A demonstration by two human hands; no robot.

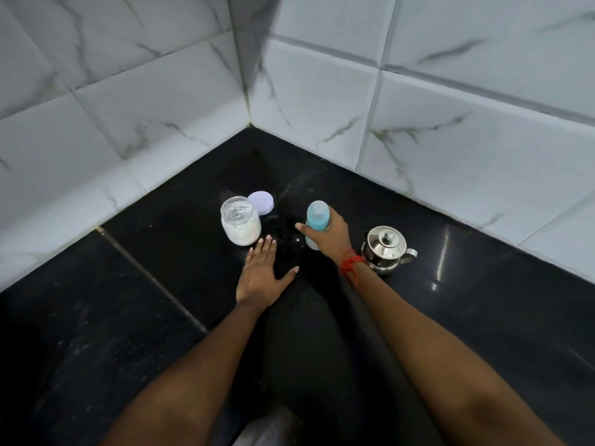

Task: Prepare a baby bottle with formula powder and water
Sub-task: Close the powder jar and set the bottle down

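A light blue baby bottle [317,215] with its cap on stands upright on the black counter [161,284], and my right hand [328,236] is wrapped around its body. To its left stands an open glass jar [240,225] with white formula powder inside. The jar's pale purple lid [261,202] lies just behind it. My left hand [262,275] rests flat on the counter, fingers spread, its fingertips close to the jar's base and holding nothing. A steel kettle [384,249] with its lid on stands right of my right wrist.
White marble-look tiled walls [418,123] meet in a corner behind the objects. A seam [151,278] runs diagonally across the counter at left. A red thread band [351,263] circles my right wrist.
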